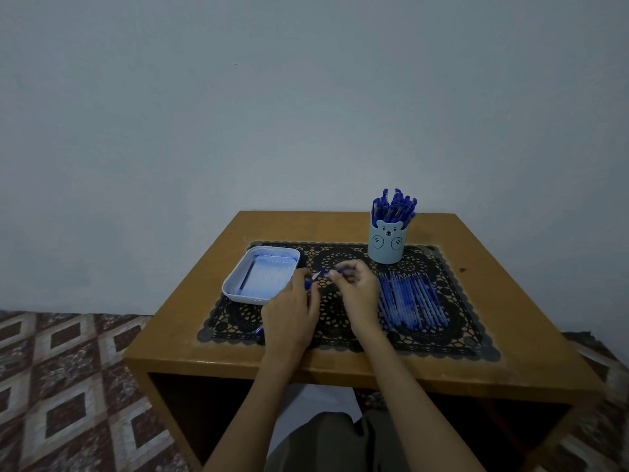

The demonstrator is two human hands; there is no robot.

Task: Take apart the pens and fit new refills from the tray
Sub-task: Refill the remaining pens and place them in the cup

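Observation:
My left hand (291, 310) and my right hand (355, 291) meet above the middle of the black lace mat (340, 321). My left hand holds a blue pen part with a pale tip (315, 276); its blue tail end (258, 330) pokes out below the wrist. My right hand pinches another blue pen piece (335, 273) close to that tip. A white tray (235, 284) with several refills stands just left of my left hand. Several blue pens (413, 303) lie in a row right of my right hand.
A pale blue bear-faced cup (386, 243) full of blue pens stands at the back of the mat. The small wooden table (503, 301) sits against a plain wall. Patterned floor (68, 386) spreads to the left. My knees are under the table's front edge.

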